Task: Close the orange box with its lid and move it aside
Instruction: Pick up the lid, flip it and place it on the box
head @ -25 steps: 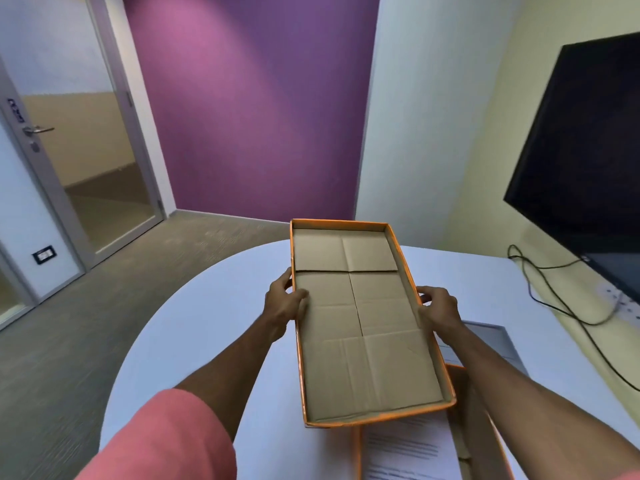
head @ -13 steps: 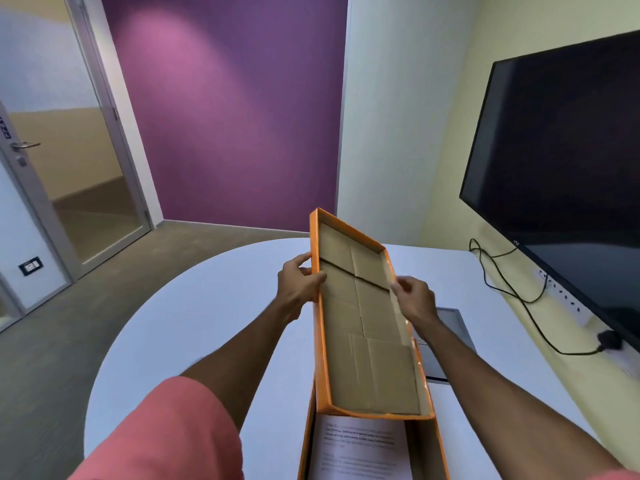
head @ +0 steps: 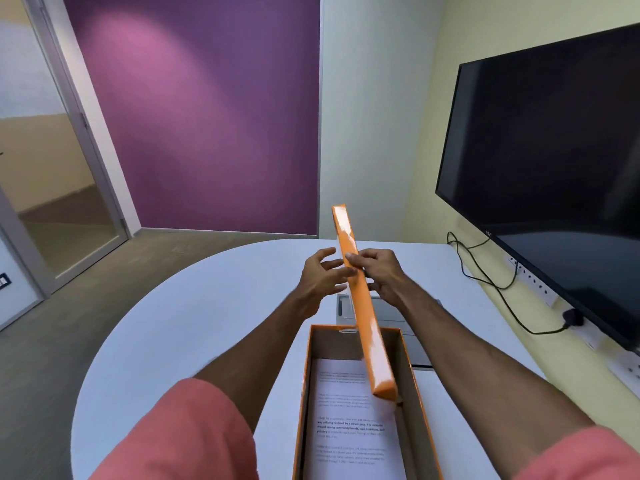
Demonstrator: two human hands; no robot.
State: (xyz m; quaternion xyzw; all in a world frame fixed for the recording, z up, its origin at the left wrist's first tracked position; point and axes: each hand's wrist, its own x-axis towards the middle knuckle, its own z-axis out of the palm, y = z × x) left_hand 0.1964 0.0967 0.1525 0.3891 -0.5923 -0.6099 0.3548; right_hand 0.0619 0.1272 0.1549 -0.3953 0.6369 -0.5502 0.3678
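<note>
The orange lid (head: 362, 303) stands on edge in the air, seen side-on, above the far end of the open orange box (head: 304, 403). The box sits on the white table at the bottom middle, with a printed sheet of paper (head: 349, 427) lying inside it. My right hand (head: 381, 271) grips the lid's upper half from the right. My left hand (head: 322, 275) is at the lid's left side with fingers spread, fingertips touching or almost touching it.
The rounded white table (head: 194, 323) carries a grey flat device (head: 391, 317) just beyond the box. A large dark screen (head: 554, 161) hangs on the right wall, with black cables (head: 491, 282) and wall sockets beneath. A glass door is at far left.
The lid has turned from lying inside-up to standing on its edge, now showing its orange side. My left hand has loosened its grip and spread its fingers. The view has tilted down onto the box.
</note>
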